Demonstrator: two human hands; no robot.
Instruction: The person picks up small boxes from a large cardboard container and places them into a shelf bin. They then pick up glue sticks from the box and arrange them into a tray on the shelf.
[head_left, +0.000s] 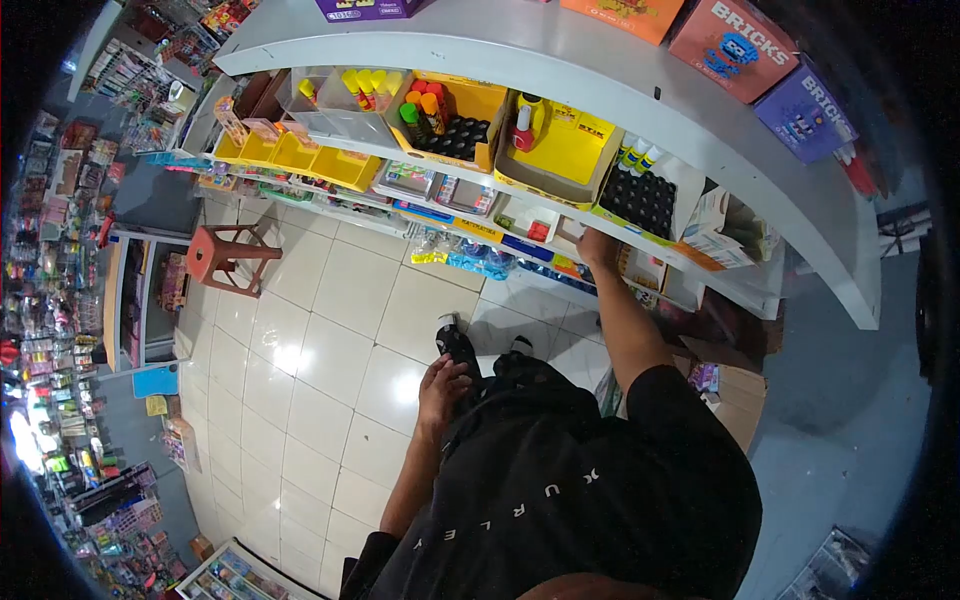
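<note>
My right hand [598, 248] reaches into a lower shelf compartment below the black bottle tray [640, 203]. Its fingers are hidden by the shelf edge, so what they touch does not show. A small box with red items [538, 231] lies just left of it. Over the tiled floor, in front of my body, my left hand [441, 388] hangs with its fingers loosely bent and apart, holding nothing visible. Above the reaching hand stand a yellow box [567, 148] with a red bottle and an orange-yellow box [465, 98] with green, orange and red bottles.
Purple and orange boxes [735, 50] stand on the curved white top shelf [600, 70]. A reddish plastic stool [232, 258] is on the tiles at the left. Packed goods racks [75, 330] line the far left. An open cardboard box [742, 395] sits beside my right arm.
</note>
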